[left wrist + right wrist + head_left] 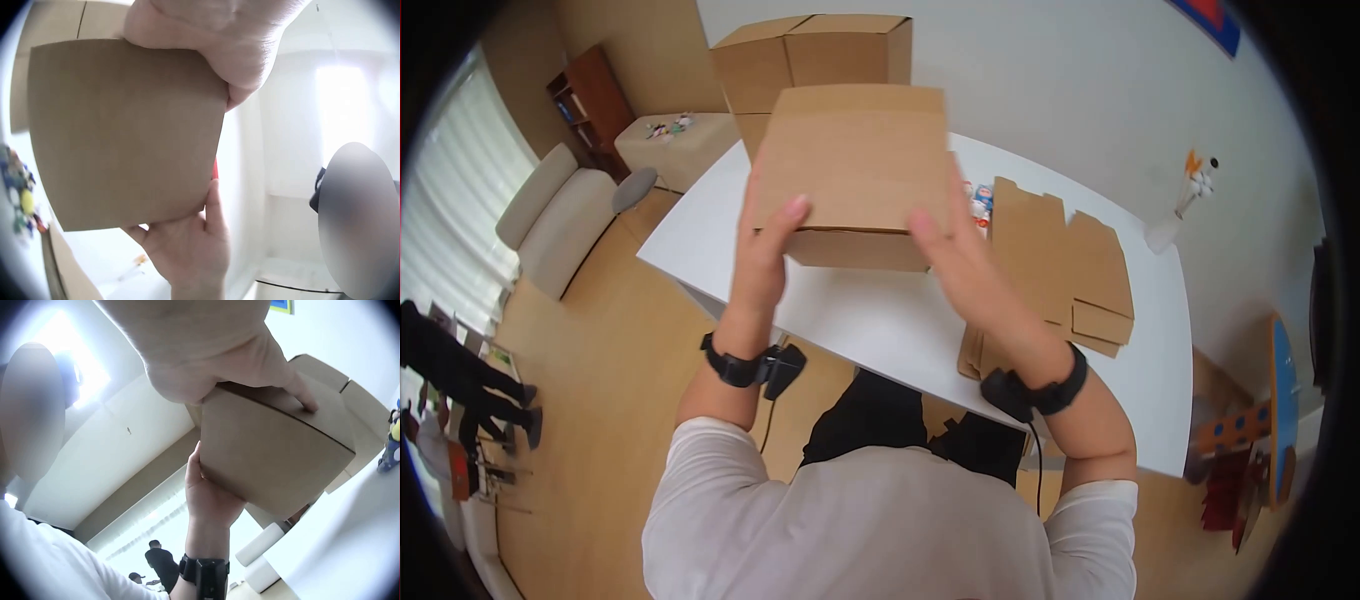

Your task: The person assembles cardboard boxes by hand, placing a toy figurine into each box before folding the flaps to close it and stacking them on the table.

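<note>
The box (858,160) lies at two o'clock from the left hand (763,255), ten from the right hand (978,272), touching both, gripped between spread thumbs and fingers.

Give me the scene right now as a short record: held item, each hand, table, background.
held item: closed cardboard box, raised above the table
left hand: grips the box's left side, thumb at near edge
right hand: grips its right side
table, right part: flattened cardboard, small colourful items beside it
table, far right: white vase
behind held item: larger boxes
</note>
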A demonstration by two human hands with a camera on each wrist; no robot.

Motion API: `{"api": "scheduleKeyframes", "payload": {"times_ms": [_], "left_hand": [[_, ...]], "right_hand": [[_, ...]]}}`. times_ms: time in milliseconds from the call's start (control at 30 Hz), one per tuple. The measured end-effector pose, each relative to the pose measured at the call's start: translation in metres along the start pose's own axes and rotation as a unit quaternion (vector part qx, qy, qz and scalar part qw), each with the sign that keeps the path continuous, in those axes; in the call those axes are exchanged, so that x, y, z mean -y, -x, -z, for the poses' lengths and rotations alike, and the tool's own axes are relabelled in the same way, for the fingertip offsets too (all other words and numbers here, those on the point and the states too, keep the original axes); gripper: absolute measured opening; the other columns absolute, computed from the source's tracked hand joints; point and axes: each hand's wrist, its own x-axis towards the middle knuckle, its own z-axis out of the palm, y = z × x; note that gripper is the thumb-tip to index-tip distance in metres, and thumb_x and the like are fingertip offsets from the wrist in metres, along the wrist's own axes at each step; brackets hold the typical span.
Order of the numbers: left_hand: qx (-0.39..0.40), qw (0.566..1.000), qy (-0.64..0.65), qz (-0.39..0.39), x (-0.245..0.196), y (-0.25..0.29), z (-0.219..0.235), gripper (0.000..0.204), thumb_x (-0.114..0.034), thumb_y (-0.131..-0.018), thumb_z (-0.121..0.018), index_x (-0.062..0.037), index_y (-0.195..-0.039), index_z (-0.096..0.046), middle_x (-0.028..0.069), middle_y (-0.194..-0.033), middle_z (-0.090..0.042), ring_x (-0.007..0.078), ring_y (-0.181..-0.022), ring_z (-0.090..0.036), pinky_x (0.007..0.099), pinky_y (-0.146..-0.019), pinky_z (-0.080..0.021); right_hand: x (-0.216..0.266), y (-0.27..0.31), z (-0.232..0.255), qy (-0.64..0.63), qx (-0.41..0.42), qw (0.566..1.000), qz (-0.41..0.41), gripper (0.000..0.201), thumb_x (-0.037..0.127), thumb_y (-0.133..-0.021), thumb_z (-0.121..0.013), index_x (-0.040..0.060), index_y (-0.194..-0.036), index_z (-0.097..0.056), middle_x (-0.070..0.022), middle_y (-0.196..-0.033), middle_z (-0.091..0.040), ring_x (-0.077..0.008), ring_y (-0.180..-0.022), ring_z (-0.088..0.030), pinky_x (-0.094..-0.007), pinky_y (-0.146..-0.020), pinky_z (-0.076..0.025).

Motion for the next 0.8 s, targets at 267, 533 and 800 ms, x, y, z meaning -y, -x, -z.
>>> {"api": "scheduleKeyframes", "payload": {"times_ms": [267,533,800], "left_hand": [[-0.116,0.982,-0.06,0.134,0.039,-0.008,0.145,0.07,-0.032,-0.09,-0.063,-0.0002,-0.147,-0.039,0.014,-0.143,-0.05,0.0236,-0.132,-0.046,0.036,-0.112,-0.033],[-0.183,0.802,-0.546,-0.157,0.028,0.007,0.099,0.079,-0.043,-0.084,-0.074,-0.0079,-0.147,-0.042,0.0158,-0.153,-0.039,0.0361,-0.142,-0.033,0.0559,-0.115,-0.022],[-0.085,0.719,-0.684,-0.089,0.076,-0.022,0.098,0.073,-0.041,-0.074,-0.078,-0.0123,-0.137,-0.052,0.0085,-0.144,-0.047,0.0347,-0.14,-0.034,0.0663,-0.107,-0.02]], "right_hand": [[-0.086,-0.076,-0.12,-0.104,0.196,0.974,-0.047,0.1,0.053,-0.097,-0.057,-0.0047,-0.156,0.0,-0.027,-0.161,-0.014,-0.0326,-0.151,-0.015,-0.0371,-0.121,-0.018],[-0.075,-0.027,-0.072,0.136,0.441,0.887,-0.026,0.084,0.051,-0.093,-0.062,0.0045,-0.153,-0.029,-0.0329,-0.157,-0.022,-0.0438,-0.141,-0.035,-0.0414,-0.117,-0.03],[-0.044,0.037,-0.005,0.174,0.512,0.841,0.001,0.066,0.041,-0.095,-0.063,0.0069,-0.148,-0.042,-0.0291,-0.156,-0.029,-0.0433,-0.136,-0.041,-0.0429,-0.112,-0.038]]}}
